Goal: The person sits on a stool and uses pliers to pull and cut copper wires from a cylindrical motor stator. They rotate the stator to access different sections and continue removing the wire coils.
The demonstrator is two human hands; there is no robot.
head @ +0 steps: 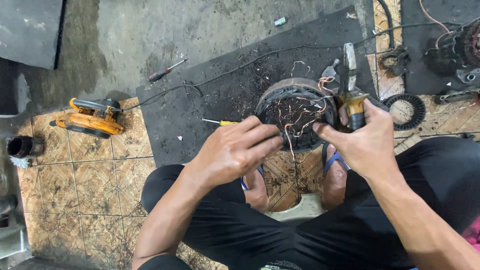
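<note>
- Far left: a dark cylindrical part stands on the patterned floor tiles; beside it lies an orange power tool, its black cord running across the black rubber mat.
- Upper left of the mat: a red-handled screwdriver lies on bare concrete, well apart from the hands.
- Left hand: fingers curled and closed over the near rim of the motor stator, steadying it; a yellow-handled screwdriver lies just beside the knuckles.
- Centre: the stator stands tilted on its edge at the mat's border, in front of the feet; loose copper wires straggle from its bore.
- Handling, as a judgement: the laminated iron ring looks heavy and rigid, best held by its outer rim; the wires are thin, springy and sharp-ended, poor places to grip.
- Right hand: fingers wrapped around the yellow handle of a hammer, thumb extended toward the stator's rim.
- Far right: a toothed black ring on the tiles.
</note>
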